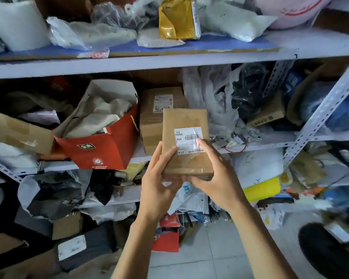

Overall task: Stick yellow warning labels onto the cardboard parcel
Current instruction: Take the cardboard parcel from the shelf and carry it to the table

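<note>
A small brown cardboard parcel (184, 121) is held up in front of the shelves, its top face toward me. A white shipping label (186, 136) with a barcode is stuck on that face. My left hand (159, 178) grips the parcel's lower left edge, thumb on top. My right hand (216, 178) holds the lower right corner, with a fingertip resting on the white label. No yellow warning label shows on the parcel or in either hand.
Grey metal shelves (169, 63) are crowded with bags and boxes. A red paper bag (101, 148) stands left of the parcel, a taped cardboard box (157, 109) sits behind it. A yellow package (177, 19) lies on the upper shelf. Grey floor tiles (210, 248) lie below.
</note>
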{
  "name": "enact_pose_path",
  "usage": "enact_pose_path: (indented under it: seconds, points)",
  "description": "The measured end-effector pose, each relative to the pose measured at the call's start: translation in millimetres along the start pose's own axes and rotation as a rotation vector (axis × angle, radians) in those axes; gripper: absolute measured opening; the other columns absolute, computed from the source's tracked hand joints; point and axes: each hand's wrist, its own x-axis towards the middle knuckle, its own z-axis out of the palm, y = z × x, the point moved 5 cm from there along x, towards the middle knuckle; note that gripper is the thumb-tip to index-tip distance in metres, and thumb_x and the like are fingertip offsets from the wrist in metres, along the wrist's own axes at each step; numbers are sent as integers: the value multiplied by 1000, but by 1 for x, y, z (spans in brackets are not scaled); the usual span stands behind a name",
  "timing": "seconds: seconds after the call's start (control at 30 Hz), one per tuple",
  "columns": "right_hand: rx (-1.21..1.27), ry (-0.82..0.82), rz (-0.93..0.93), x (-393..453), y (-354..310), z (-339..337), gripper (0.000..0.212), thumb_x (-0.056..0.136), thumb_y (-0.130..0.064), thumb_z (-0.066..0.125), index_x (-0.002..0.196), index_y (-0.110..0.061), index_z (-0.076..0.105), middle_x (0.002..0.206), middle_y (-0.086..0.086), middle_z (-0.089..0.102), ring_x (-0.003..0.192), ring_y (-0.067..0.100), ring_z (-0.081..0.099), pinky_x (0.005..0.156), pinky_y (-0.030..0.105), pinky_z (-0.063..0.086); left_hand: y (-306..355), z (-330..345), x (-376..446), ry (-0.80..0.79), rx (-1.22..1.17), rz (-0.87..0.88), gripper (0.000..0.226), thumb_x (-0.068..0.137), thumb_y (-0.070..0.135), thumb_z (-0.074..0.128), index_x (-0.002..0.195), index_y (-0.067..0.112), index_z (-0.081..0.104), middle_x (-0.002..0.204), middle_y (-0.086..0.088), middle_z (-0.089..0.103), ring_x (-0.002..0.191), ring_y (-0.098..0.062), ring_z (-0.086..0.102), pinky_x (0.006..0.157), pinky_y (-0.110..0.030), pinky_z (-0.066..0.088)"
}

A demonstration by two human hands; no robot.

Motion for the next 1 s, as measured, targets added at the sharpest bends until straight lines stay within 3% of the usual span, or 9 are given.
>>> enact_pose_path:
  seconds: [0.13,0.27,0.47,0.53,0.63,0.67,0.8,0.9,1.0]
  points:
    - [98,70,116,-24,9,0,86,73,-56,77,145,-51,31,153,-23,39,135,-3,45,109,25,43,1,4,-8,-88,-94,-70,51,82,47,65,132,46,57,159,15,30,144,6,28,106,-49,48]
    - [150,178,220,-49,11,5,78,74,-53,72,142,-55,33,146,-19,51,125,11,59,101,40,52,-4,11,-11,-150,-113,-30,40,89,41,57,128,45,61,156,13,36,144,6,28,108,-50,46]
    - [125,369,346,-107,19,-18,78,78,-37,78,145,-45,37,151,-17,46,130,3,53,102,32,52,-1,55,-23,-396,-177,16,38,91,39,56,128,39,62,152,12,37,144,-10,35,110,-50,43]
    - [109,445,396,-132,27,-37,78,79,-34,79,145,-44,38,150,-17,46,130,2,53,101,26,51,10,85,-31,-488,-218,42,38,91,36,57,128,36,62,152,11,36,145,-7,32,112,-39,42]
    - [93,572,487,-174,39,-73,77,79,-33,78,145,-42,40,146,-16,50,128,0,53,100,25,52,36,137,-46,-605,-251,103,37,91,21,58,128,23,63,150,-1,41,138,14,29,100,-4,38]
    - [73,627,514,-189,44,-86,77,77,-35,78,144,-42,40,145,-17,51,128,0,53,101,28,52,44,156,-51,-651,-266,126,37,91,20,58,127,22,64,149,-3,43,138,13,30,101,-4,37]
    - [-16,810,622,-252,59,-142,77,74,-36,82,141,-45,43,136,-24,56,115,-9,57,95,28,55,80,239,-78,-804,-315,223,35,91,25,59,126,23,64,146,-3,49,145,-4,30,114,-29,36]
    - [-50,941,673,-305,64,-179,76,74,-38,83,138,-48,44,136,-21,57,114,-1,61,90,25,56,115,295,-109,-887,-364,287,34,88,34,57,122,31,63,145,0,48,139,1,37,105,-14,39]
    - [-81,1072,714,-356,67,-208,75,73,-41,81,139,-46,45,137,-15,59,116,4,62,92,29,55,146,342,-145,-1007,-437,302,37,86,38,54,122,37,60,149,3,44,137,-1,41,101,-16,46]
